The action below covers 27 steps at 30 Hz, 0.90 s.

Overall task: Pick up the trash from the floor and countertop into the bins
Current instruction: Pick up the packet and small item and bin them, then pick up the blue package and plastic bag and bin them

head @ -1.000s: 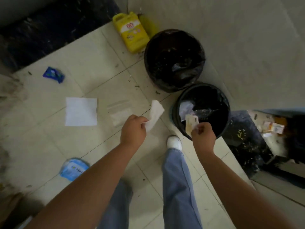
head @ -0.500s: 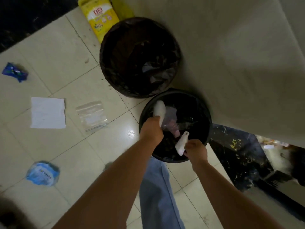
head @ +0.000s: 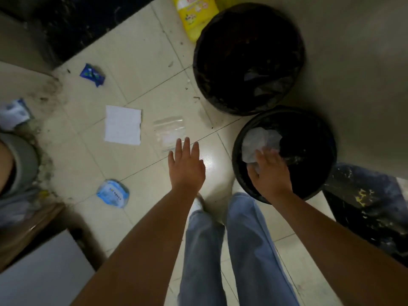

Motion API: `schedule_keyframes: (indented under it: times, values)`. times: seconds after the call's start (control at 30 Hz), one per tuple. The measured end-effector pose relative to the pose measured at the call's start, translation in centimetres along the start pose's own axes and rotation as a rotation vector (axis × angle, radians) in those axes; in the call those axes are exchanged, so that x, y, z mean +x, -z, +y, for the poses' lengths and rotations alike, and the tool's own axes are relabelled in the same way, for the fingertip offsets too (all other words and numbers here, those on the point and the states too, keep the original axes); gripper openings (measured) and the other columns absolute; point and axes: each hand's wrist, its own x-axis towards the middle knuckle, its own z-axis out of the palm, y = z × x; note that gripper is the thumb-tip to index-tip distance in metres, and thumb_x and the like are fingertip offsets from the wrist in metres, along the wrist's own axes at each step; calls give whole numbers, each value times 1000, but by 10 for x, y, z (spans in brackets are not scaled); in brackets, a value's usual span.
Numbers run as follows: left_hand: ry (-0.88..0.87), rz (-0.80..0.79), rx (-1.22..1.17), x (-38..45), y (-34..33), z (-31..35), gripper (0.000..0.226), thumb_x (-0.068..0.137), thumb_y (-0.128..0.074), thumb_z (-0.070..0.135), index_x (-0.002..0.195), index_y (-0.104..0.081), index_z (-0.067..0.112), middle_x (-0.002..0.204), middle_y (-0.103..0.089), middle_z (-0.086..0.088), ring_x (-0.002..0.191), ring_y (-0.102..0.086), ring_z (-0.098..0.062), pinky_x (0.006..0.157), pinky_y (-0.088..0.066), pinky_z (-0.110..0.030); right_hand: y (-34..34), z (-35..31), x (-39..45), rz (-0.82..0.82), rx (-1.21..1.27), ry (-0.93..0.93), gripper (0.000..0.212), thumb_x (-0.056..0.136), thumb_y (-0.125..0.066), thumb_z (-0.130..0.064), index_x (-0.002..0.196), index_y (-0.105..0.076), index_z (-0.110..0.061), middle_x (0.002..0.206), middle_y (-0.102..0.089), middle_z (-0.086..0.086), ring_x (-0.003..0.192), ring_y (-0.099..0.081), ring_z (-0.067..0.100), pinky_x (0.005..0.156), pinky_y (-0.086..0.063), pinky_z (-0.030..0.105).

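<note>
Two black-lined bins stand by the wall: a large bin behind and a small bin in front. White tissue lies inside the small bin. My right hand hovers over that bin's near rim, fingers spread, holding nothing. My left hand is open above the floor, fingertips near a clear zip bag. Further left on the tiles lie a white paper napkin, a blue wrapper and a light-blue round packet.
A yellow detergent jug leans behind the large bin. A dark speckled countertop sits at right. A box and another person's leg occupy the left. My jeans and white shoe are below.
Both hands have let go of their tissue and scrap, which now lie in the small bin. My left hand has swung left out of the bin toward the clear bag.
</note>
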Motion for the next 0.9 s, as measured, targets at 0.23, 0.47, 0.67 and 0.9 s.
schedule_keyframes:
  times: [0.23,0.47,0.67,0.9]
  values:
    - [272,106,-92,-5,-2,-123,61,101,-26,36,151,-1,11,161,7,-11,148,10,-27,122,0,-44,6,-131,19,118,-366,265,61,99,-24,-41,149,0,-18,161,7,6,147,10,30,121,3,46]
    - [449,23,-290,-28,-46,-274,62,101,-34,33,151,-6,8,160,2,-14,148,5,-29,121,-5,-44,-69,-259,28,87,-530,302,58,99,-28,-37,149,-8,-17,161,2,5,148,5,29,121,-2,45]
    - [686,-95,-635,-49,-105,-377,65,97,-47,27,149,-14,7,158,-12,-18,147,-8,-32,119,-19,-43,-149,-310,37,-120,-623,135,54,98,-35,-31,146,-22,-9,158,-16,10,147,-12,28,121,-17,42]
    - [883,-181,-978,-5,-188,-435,66,95,-54,21,146,-19,-2,150,-30,-24,138,-32,-36,113,-32,-42,-223,-341,120,-182,-637,129,53,96,-44,-25,142,-30,-3,151,-32,17,140,-28,31,116,-27,40]
